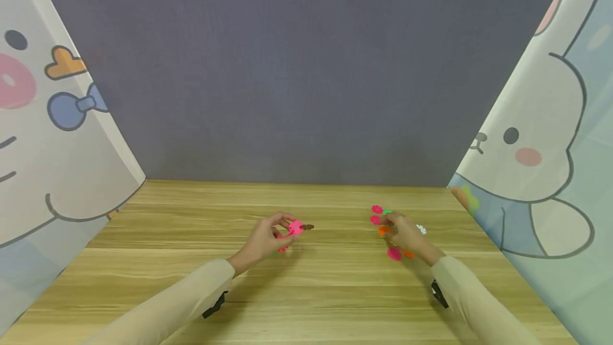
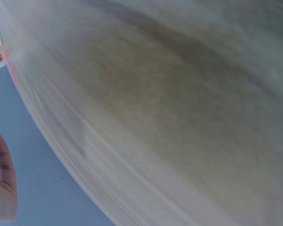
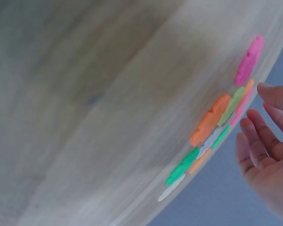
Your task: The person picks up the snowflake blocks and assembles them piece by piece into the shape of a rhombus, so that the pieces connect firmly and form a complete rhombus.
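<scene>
"Left hand first: what's in it?"

"A pink disc, pinched, with a brown piece jutting out beyond it toward the other hand."

"And the right hand?"

"Thumb and fingers a little apart, close over a loose group of small colored pieces. There's an orange piece just beside it, a magenta piece on its near side, a white piece to its right."

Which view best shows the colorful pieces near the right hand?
Right wrist view: the colorful pieces appear largest, mostly uncovered. In the head view, the right hand hides some; the left wrist view shows only slivers.
</scene>
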A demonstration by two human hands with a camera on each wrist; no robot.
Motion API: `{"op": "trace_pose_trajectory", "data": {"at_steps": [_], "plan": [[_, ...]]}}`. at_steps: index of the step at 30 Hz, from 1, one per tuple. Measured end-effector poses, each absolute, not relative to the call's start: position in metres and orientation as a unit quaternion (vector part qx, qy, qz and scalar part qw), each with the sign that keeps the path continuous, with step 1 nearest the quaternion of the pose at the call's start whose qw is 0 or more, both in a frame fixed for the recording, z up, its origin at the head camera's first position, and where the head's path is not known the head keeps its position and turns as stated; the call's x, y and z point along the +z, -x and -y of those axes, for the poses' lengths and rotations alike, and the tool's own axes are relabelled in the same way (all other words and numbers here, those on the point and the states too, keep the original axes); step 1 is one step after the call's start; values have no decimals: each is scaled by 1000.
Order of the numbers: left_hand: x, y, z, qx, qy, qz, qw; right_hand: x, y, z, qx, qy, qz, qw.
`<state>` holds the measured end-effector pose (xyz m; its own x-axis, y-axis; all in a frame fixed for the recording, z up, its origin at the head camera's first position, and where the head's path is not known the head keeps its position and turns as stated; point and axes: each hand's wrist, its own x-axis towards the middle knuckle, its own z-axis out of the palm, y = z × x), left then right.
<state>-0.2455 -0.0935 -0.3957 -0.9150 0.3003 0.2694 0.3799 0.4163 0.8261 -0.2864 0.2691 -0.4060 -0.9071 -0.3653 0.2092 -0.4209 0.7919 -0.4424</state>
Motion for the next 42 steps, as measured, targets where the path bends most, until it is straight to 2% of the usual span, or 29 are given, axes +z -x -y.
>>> {"op": "trace_pose_trajectory", "data": {"at_steps": [9,17,30,37,42], "plan": [[-398,246,93,-512,210,832,38,-406,289,-270,220,-204,954,27],[-396,245,93,-525,213,823,36,-405,291,-268,218,-196,956,22],[-399,245,93,-497,199,841,74,-402,295,-268,238,-216,945,57],[-399,246,92,-501,195,839,81,-396,295,-266,275,-204,938,46],[-398,246,92,-508,194,836,78,-393,295,-256,300,-206,928,83]]}}
